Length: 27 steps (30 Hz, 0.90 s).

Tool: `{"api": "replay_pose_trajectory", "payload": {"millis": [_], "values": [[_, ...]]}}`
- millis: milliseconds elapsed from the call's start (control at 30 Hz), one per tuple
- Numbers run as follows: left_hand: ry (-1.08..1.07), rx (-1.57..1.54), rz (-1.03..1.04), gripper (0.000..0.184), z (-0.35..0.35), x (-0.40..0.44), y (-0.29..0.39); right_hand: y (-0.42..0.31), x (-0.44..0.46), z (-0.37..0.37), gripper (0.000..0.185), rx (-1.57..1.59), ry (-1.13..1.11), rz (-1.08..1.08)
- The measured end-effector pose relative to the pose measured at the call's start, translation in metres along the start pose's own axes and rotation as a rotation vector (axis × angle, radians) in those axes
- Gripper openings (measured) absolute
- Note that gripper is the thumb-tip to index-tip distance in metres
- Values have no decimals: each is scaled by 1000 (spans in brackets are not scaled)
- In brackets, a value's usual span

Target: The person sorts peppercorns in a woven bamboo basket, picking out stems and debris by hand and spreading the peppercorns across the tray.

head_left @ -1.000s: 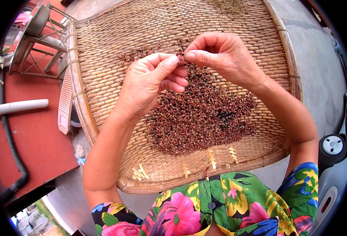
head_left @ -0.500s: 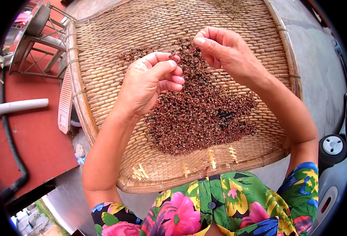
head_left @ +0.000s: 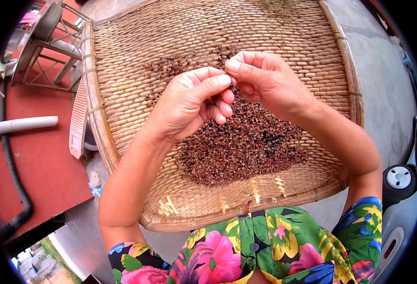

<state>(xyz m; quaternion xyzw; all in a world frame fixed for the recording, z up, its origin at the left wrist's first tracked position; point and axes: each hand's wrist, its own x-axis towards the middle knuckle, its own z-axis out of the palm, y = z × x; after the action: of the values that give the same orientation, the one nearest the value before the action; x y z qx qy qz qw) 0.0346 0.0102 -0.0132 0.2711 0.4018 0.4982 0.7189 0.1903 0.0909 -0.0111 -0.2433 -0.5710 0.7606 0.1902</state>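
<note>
My left hand (head_left: 189, 102) and my right hand (head_left: 267, 80) meet, thumb and forefinger pinched in each, their tips touching or nearly so. Between the left fingers is a small sprig of dried peppercorns, mostly hidden now by the fingertips. What the right fingertips pinch is too small to make out. Beneath both hands spreads a heap of reddish-brown dried peppercorns (head_left: 237, 151), probably Sichuan pepper, with black seeds showing among the husks. A looser patch of peppercorns (head_left: 168, 66) lies farther back. All of it rests on a large woven tray (head_left: 128, 71).
A raised wooden rim (head_left: 100, 118) edges the tray. Light woven strips (head_left: 254, 190) show near its front. On the left are a metal-framed stool (head_left: 47, 52), a pale ridged board (head_left: 78, 125) and a white pipe (head_left: 19, 128). A wheeled object (head_left: 399, 178) stands at right.
My right hand has come down and left to meet my left hand, which has shifted slightly right. The hands were apart before, with a reddish bit visible at the left fingertips.
</note>
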Motion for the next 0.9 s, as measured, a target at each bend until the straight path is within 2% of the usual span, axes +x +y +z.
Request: {"api": "replay_pose_trajectory", "payload": {"millis": [33, 200, 233, 300, 367, 467, 533, 567, 667, 767, 833, 900], "values": [[1, 65, 10, 14, 0, -2, 2, 2, 0, 0, 20, 216, -53, 71], [-142, -107, -27, 17, -7, -1, 1, 1, -1, 6, 22, 338, -36, 141], [-142, -106, -25, 17, -9, -1, -1, -1, 2, 2, 22, 354, 28, 93], [-206, -135, -34, 19, -13, -1, -2, -5, 6, -8, 16, 317, 73, 14], [-184, -120, -24, 24, -11, -1, -2, -8, 5, -9, 17, 305, 77, 5], [-98, -84, 15, 28, -5, 0, -1, -9, 4, -6, 20, 158, 105, 10], [65, -20, 70, 27, 2, 0, 1, -7, 3, -7, 22, -32, 29, -48], [66, -21, 70, 27, 2, 0, 0, -7, 3, -5, 22, -32, 28, -47], [27, 13, 107, 17, -3, 2, -2, -2, 2, -1, 25, -182, 54, -45], [-14, 56, 47, 14, -7, -2, 3, 0, -1, 0, 26, -100, 100, -64], [-56, 57, 6, 16, -11, -3, 3, -10, 4, -10, 27, -31, 196, -168], [-92, 59, -34, 19, -12, -3, 3, -31, 5, -17, 23, -148, 224, -376]]}}
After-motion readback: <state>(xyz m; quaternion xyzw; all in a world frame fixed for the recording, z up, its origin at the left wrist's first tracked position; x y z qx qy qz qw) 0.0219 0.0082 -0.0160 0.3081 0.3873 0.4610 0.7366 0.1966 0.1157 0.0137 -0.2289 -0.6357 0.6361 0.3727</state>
